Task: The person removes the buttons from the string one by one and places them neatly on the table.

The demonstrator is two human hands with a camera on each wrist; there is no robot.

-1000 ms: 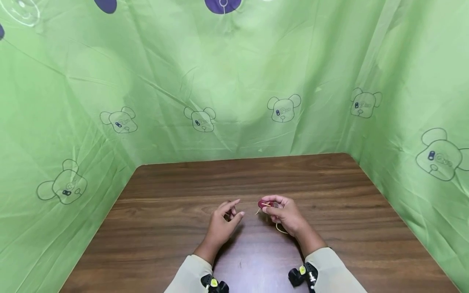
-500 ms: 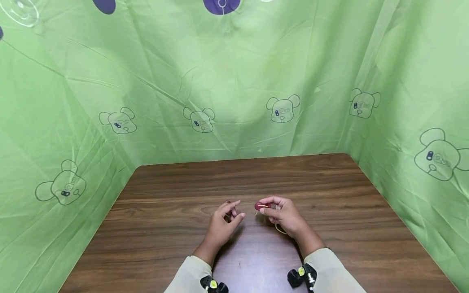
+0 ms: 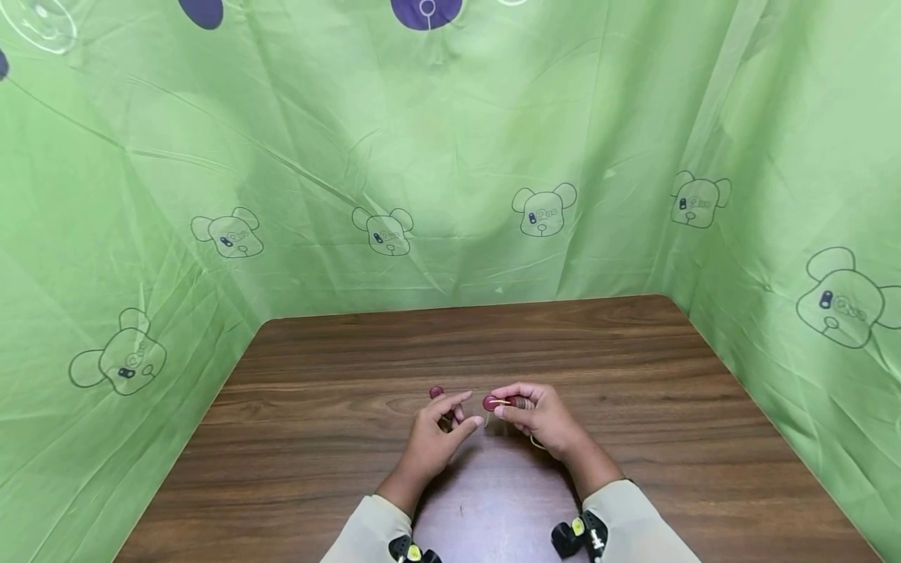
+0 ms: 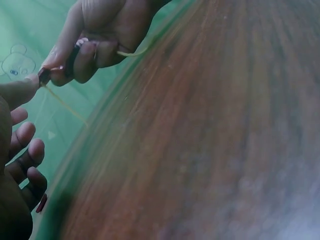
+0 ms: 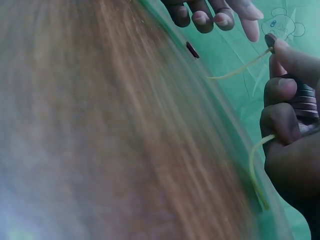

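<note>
The dark red disc (image 3: 489,403) is held above the table (image 3: 317,375), pinched at its rim between the thumb and forefinger of the right hand (image 3: 552,422); behind it, a stack of discs (image 5: 305,106) is clasped by the curled lower fingers. A yellow cord (image 5: 252,162) is seen in two stretches: a free end standing out from the dark red disc, and a loop hanging below the fist behind it. The left hand (image 3: 431,438) is poised just to the left of the dark red disc, thumb and forefinger parted; nothing is seen to be gripped by it, though whether the cord's tip is touched cannot be told. Farther left of the dark red disc, a loose red disc (image 3: 436,391) seems to be left lying flat. The discs are judged light, stiff and perhaps smooth enough to be turned by accident, so they are best taken by the rim with the hole uncovered; the cord is judged limp and best pinched close to where it leaves the disc. Compared with half a second earlier, the dark red disc has been brought slightly left and nearer the wearer, the left hand has been moved closer to it, and more of the loose red disc is exposed.
</note>
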